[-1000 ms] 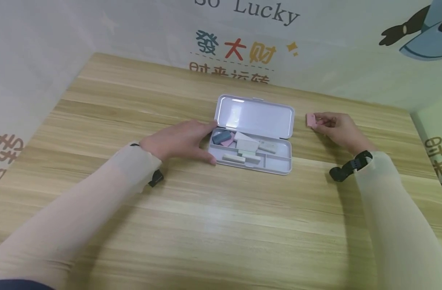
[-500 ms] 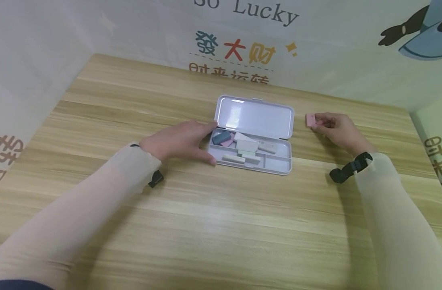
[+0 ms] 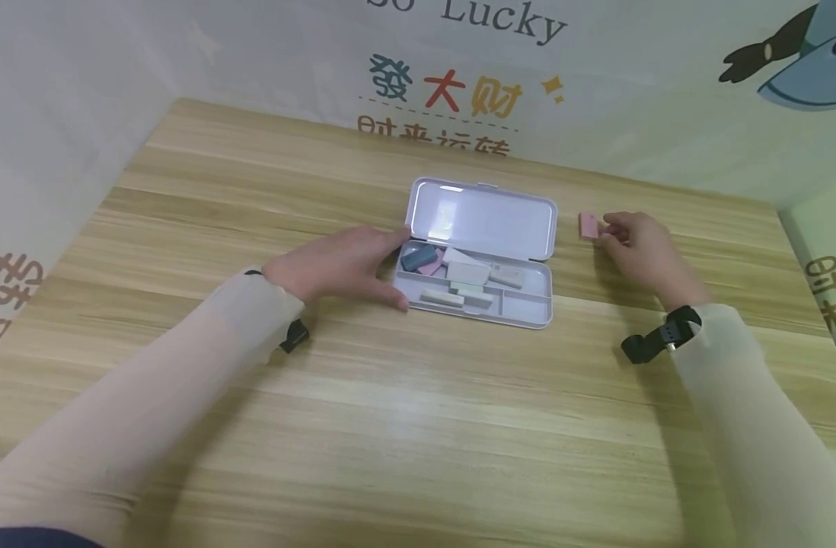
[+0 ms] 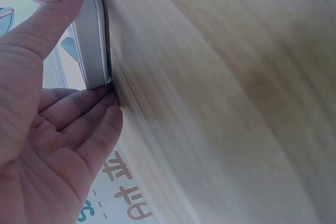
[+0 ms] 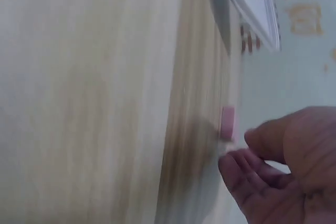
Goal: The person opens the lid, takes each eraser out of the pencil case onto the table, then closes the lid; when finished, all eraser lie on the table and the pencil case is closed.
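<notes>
Head view: L hand [image 3: 343,265] spans the L end of a pale lilac, glossy rectangular case [image 3: 525,310], thumb at near corner, fingers by the open lid [image 3: 486,217] on the far side. Inside: a dark teal rounded block [image 3: 418,259], a pink piece [image 3: 430,269] & several whitish blocks [image 3: 467,272]. R hand [image 3: 640,247], well apart from L, is just beside a small pink rectangular block [image 3: 588,226] on the wood-grain worktop [image 3: 390,426], R of the case. L wrist view: thumb & fingers brace opp. sides of the case end, holding it btwn them. R wrist view, blurry: thumb & fingertips sit apart w/ a gap, small pink rectangular block just past them; can't tell if touching.
</notes>
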{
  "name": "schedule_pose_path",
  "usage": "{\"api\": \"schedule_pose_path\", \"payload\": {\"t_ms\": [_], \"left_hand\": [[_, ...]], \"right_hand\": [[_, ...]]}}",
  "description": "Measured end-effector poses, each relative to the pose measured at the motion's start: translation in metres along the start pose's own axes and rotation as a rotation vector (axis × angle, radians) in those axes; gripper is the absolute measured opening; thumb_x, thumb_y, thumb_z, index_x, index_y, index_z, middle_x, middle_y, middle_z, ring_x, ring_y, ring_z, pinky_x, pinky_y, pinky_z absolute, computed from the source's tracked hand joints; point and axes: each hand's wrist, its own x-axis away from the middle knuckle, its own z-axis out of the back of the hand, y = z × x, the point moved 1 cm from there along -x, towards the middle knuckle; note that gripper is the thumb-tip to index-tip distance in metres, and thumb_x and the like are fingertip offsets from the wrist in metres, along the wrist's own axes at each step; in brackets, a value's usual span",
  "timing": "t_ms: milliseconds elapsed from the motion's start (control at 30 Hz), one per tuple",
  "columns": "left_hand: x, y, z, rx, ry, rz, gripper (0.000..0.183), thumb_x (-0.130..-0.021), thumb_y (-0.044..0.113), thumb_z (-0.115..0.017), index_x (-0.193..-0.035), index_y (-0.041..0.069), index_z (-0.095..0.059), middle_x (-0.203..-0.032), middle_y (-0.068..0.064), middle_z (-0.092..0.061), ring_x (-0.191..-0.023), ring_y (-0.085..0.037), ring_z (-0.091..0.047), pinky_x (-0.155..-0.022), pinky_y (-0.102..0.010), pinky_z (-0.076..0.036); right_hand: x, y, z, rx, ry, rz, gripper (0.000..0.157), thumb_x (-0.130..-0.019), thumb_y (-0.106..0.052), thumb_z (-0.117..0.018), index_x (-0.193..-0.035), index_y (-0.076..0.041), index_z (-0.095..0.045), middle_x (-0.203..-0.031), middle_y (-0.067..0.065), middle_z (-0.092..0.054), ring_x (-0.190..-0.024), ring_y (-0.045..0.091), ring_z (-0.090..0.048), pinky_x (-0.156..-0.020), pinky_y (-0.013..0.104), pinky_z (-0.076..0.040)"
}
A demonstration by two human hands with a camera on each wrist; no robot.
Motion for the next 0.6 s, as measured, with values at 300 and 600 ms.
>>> {"api": "schedule_pose_path", "payload": {"t_ms": [300, 600], "left_hand": [[0.001, -0.001, 0.000, -0.001, 0.004, 0.001, 0.108, -0.081, 0.048, -0.089, -0.163, 0.005, -0.032, -0.152, -0.011, -0.059, -0.129, -0.022, -0.060, -0.121, -0.043, -0.045], [0.002, -0.001, 0.000, 0.028, 0.009, -0.008, 0.105, -0.081, 0.046, -0.089, -0.162, 0.007, -0.035, -0.147, -0.010, -0.062, -0.125, -0.021, -0.061, -0.119, -0.043, -0.047]], "right_hand": [[0.017, -0.047, -0.018, -0.049, 0.184, 0.294, 0.038, -0.105, -0.004, -0.058, -0.140, 0.009, -0.056, -0.121, 0.030, -0.060, -0.110, 0.042, -0.061, -0.095, 0.056, -0.057], [0.035, -0.085, -0.048, 0.005, -0.055, 0.599, 0.037, -0.097, 0.002, -0.068, -0.134, -0.004, -0.067, -0.112, 0.011, -0.071, -0.101, 0.022, -0.069, -0.086, 0.040, -0.061]]}}
